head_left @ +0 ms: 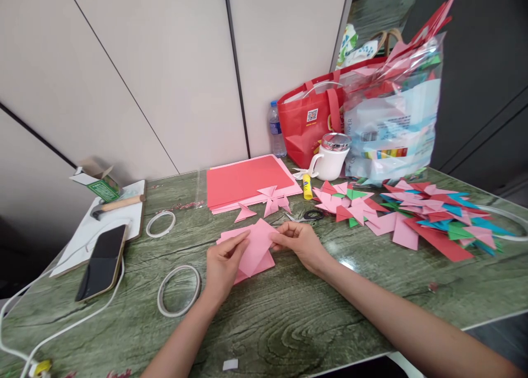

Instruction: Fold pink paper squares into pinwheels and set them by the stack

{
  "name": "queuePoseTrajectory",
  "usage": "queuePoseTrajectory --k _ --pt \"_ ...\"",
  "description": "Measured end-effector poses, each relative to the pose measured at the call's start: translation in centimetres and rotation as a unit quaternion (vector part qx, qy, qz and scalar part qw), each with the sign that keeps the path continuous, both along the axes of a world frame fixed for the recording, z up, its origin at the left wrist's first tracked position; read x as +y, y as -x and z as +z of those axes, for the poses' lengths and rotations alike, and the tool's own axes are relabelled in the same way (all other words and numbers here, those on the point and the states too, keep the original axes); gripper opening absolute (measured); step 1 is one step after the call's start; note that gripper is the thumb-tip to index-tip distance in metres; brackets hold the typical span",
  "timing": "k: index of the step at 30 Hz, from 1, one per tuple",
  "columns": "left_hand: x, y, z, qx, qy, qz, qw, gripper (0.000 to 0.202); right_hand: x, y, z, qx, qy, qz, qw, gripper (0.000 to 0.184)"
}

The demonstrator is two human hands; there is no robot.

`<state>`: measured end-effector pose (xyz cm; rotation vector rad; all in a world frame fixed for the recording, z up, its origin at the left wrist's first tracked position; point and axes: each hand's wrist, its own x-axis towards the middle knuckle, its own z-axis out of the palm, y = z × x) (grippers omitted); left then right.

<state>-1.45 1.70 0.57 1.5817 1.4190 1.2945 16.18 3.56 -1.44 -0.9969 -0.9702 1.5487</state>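
A square sheet of pink paper [256, 247] is held up between my two hands, one corner pointing away from me. My left hand [225, 259] pinches its left corner between thumb and fingers. At the right corner, my right hand [299, 243] grips the sheet with closed fingers. Beneath it lies a stack of pink paper squares [264, 265], partly covered by the sheet and my left hand. Just beyond are folded pink paper pieces [271, 201] and black-handled scissors [313, 215].
Red and pink sheets [243, 180] lie behind. A glue stick [307, 186], white mug [332, 160] and bottle [276, 130] stand near a red bag [305, 130]. Folded paper piles [445, 207] spread right. Tape rolls [179, 291], a phone [102, 262] and a hammer [119, 203] lie left.
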Motion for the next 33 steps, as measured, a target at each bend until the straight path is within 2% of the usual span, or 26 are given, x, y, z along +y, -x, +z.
queuePoseTrajectory --k 10,14,17,21,26,33 --pt "-0.18 -0.25 0.18 -0.029 0.034 0.014 0.999 0.019 -0.04 -0.02 -0.18 0.001 -0.012 0.008 1.0 0.026" --pt "-0.29 -0.33 0.11 -0.02 0.015 0.002 1.0 0.019 -0.31 0.21 -0.34 -0.038 -0.047 0.067 0.996 0.034" --pt "-0.38 -0.43 0.01 -0.004 -0.01 -0.014 1.0 0.019 -0.6 0.35 -0.25 -0.073 -0.061 0.102 0.99 0.03" --pt "-0.48 -0.5 -0.03 0.006 -0.029 -0.021 0.999 0.019 -0.73 0.33 -0.15 -0.1 -0.068 0.103 0.987 0.025" --pt "-0.4 -0.3 -0.07 0.018 -0.035 -0.012 0.999 0.019 -0.51 0.31 -0.24 -0.063 -0.054 0.101 0.991 0.026" --pt "-0.09 -0.1 -0.17 -0.013 0.009 0.027 1.0 0.02 -0.12 0.23 -0.39 -0.032 -0.044 0.052 0.997 0.029"
